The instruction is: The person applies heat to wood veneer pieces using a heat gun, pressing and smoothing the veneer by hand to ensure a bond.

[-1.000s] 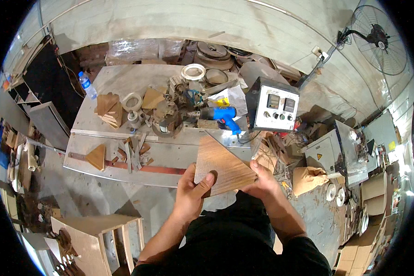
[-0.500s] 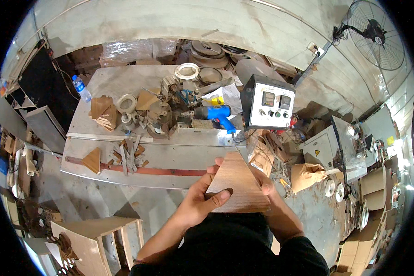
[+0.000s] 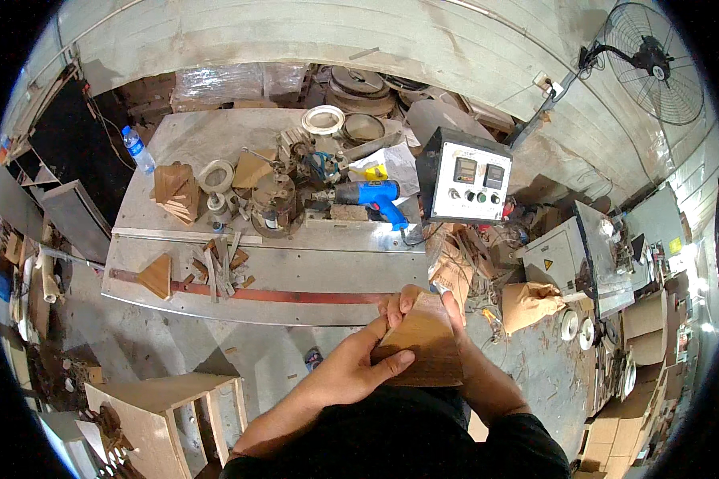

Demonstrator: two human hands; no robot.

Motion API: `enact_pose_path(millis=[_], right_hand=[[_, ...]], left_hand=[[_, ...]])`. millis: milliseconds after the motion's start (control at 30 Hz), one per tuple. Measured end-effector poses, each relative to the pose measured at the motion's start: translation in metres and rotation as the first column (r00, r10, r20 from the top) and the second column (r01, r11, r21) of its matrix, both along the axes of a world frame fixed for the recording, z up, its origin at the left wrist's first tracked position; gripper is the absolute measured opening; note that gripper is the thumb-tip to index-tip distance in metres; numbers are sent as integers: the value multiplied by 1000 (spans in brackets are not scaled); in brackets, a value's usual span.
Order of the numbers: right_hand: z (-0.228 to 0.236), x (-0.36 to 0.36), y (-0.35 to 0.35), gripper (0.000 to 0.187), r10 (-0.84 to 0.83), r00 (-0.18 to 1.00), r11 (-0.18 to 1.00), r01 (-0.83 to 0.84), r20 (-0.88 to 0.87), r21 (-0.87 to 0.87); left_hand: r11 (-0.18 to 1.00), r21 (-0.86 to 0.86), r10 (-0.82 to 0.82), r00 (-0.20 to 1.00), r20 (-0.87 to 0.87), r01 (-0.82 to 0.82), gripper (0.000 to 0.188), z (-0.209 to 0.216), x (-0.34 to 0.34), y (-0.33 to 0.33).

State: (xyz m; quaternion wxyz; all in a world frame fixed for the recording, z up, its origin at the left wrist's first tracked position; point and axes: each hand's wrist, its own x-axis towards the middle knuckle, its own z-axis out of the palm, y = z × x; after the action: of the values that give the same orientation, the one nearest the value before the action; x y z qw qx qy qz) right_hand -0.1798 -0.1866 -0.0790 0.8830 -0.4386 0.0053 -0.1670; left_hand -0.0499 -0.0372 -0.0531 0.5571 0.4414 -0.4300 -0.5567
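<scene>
In front of my body I hold a brown wood-grain board [image 3: 425, 351], narrower at its far end and tilted. My left hand [image 3: 359, 356] grips its left side, thumb on the face and fingers curled over the far left edge. My right hand [image 3: 458, 321] is closed along the right edge, its thumb pointing at the far corner. A small pale bit shows by that thumb, too small to name; most of the right fingers are hidden behind the board. On the bench, a similar wooden piece [image 3: 156, 276] lies to the left beside loose offcut strips [image 3: 216, 267].
The metal-topped bench [image 3: 335, 267] carries a blue heat gun [image 3: 367, 193], a stack of wooden pieces [image 3: 176, 191], a water bottle [image 3: 139, 150] and a control box [image 3: 470, 180]. A paper sack [image 3: 531, 306] stands at right; a wooden frame [image 3: 164, 391] is at lower left.
The board has come down toward my body and tilted, so its face looks shorter. Both hands have moved with it, the left fingers now curled over its far left edge.
</scene>
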Motion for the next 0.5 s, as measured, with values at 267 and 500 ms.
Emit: enact_pose_path(millis=[267,500], right_hand=[[9,-4,-3,64,37,986,995,-21,-161,100],[24,1,-15,65,9,936,994,-45,-352,-95]], left_hand=[[1000,-30,-1,995,99,4,54,-8,1,0],[997,-30,81,979,187,-77,47,-13,-1,2]])
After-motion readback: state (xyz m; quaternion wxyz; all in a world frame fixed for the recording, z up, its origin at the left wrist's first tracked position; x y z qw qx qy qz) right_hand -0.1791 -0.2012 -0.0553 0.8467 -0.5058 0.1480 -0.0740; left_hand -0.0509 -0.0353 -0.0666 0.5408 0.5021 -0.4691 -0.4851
